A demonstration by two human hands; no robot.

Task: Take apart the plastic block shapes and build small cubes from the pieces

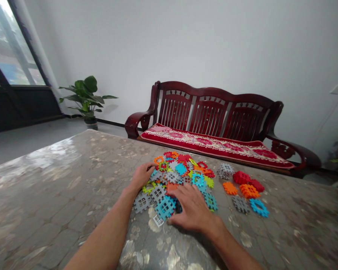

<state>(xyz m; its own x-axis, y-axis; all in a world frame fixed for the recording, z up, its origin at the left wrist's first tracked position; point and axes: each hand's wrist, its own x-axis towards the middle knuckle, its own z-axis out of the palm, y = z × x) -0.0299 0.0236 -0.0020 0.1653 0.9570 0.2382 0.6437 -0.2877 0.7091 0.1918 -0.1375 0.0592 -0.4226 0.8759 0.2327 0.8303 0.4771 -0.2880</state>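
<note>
A heap of flat plastic interlocking pieces [172,177] in grey, blue, red, orange and green lies on the patterned table [101,180]. At the heap's left edge is my left hand [142,175], its fingers bent over the pieces; whether they grip one is hidden. My right hand [191,206] reaches over the near right part of the heap, thumb and fingers spread apart, beside a blue window-patterned piece [165,207]. A small white piece [158,220] lies at the near edge.
Right of the heap lie sorted groups: grey [225,171], red [241,177], orange [249,191], dark grey [240,204] and blue pieces [259,207]. Behind the table stands a dark red wooden bench [211,112] with a floral cover. A potted plant [87,97] is at the back left.
</note>
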